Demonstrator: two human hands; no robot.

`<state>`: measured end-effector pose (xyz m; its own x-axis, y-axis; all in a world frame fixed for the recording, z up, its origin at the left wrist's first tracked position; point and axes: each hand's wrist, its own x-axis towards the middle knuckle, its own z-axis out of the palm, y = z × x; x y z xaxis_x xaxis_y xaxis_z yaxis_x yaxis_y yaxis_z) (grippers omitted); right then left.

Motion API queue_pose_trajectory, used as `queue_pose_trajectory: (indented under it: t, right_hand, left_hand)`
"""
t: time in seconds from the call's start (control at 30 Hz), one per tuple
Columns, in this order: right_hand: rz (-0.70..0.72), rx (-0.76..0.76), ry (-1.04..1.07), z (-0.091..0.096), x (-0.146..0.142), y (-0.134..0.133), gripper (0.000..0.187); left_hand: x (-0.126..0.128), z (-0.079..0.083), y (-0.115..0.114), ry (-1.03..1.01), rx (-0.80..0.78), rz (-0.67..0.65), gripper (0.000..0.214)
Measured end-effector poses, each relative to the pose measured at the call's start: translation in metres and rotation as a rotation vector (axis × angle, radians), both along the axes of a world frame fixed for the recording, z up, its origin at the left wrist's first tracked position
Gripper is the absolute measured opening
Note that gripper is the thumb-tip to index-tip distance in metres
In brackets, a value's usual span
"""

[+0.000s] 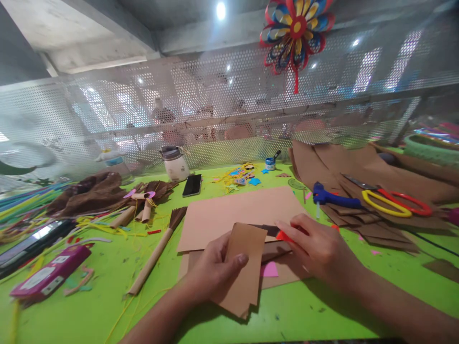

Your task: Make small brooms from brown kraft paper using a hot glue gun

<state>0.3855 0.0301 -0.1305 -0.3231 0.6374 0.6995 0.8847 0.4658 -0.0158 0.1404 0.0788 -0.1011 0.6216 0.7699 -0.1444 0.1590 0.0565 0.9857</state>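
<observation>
Between the thumb and fingers of my left hand [218, 263] is a layered piece of brown paper [246, 267], tilted upright with jagged lower corners. My right hand [319, 243] is closed on the orange handles of a pair of scissors [273, 231]. Their dark blades reach the paper's top right corner, and the tips are partly behind it. Beneath both hands lie a pale brown sheet [236, 205] and further brown pieces, with a small pink paper piece [269, 269] on them. A rolled brown paper stick [154, 258] with a fringed end rests left of my left hand.
To the right, a blue glue gun [335, 197] and red-yellow scissors [389, 198] lie by stacked brown paper [344, 167]. At left are a purple box-shaped object [52, 273] and colored strips. Toward the back stand a phone [192, 185], a jar [175, 164] and a small blue pot [270, 164].
</observation>
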Motion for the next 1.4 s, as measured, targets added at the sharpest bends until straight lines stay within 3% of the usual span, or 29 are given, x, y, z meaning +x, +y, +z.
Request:
queue_pose_trajectory:
  t: [0.13, 0.4, 0.57, 0.77, 0.9, 1.07, 1.13, 1.27, 1.4]
  right_hand:
    - [0.035, -0.021, 0.028, 0.000, -0.005, 0.001, 0.033]
    - [0.063, -0.103, 0.101, 0.000, -0.012, -0.002, 0.032]
    - [0.044, -0.125, 0.117, 0.001, -0.002, 0.001, 0.033]
    - [-0.245, 0.105, 0.233, 0.009, 0.026, 0.011, 0.029]
    - [-0.292, -0.029, 0.168, 0.000, 0.035, 0.021, 0.025]
    - [-0.624, -0.306, 0.153, -0.004, 0.061, 0.036, 0.030]
    - [-0.684, -0.416, 0.189, -0.002, 0.070, 0.041, 0.033]
    - [-0.712, -0.470, 0.250, -0.002, 0.075, 0.048, 0.035]
    - [-0.745, -0.465, 0.304, -0.004, 0.072, 0.046, 0.033]
  left_hand:
    - [0.003, -0.001, -0.001, -0.018, -0.024, -0.067, 0.048]
    - [0.003, -0.006, -0.002, -0.008, -0.013, -0.080, 0.044]
    - [0.000, -0.002, -0.002, -0.065, -0.094, -0.105, 0.046]
    - [-0.003, -0.002, -0.002, -0.076, -0.205, -0.093, 0.049]
    - [-0.003, -0.008, 0.003, -0.117, -0.217, -0.073, 0.050]
    - [-0.005, -0.013, 0.008, -0.133, -0.222, -0.013, 0.043]
    - [-0.005, -0.012, 0.007, -0.134, -0.196, 0.016, 0.040]
    - [-0.005, 0.001, 0.005, -0.155, -0.175, 0.138, 0.043]
    - [-0.011, 0.027, 0.013, -0.182, -0.111, 0.199, 0.053]
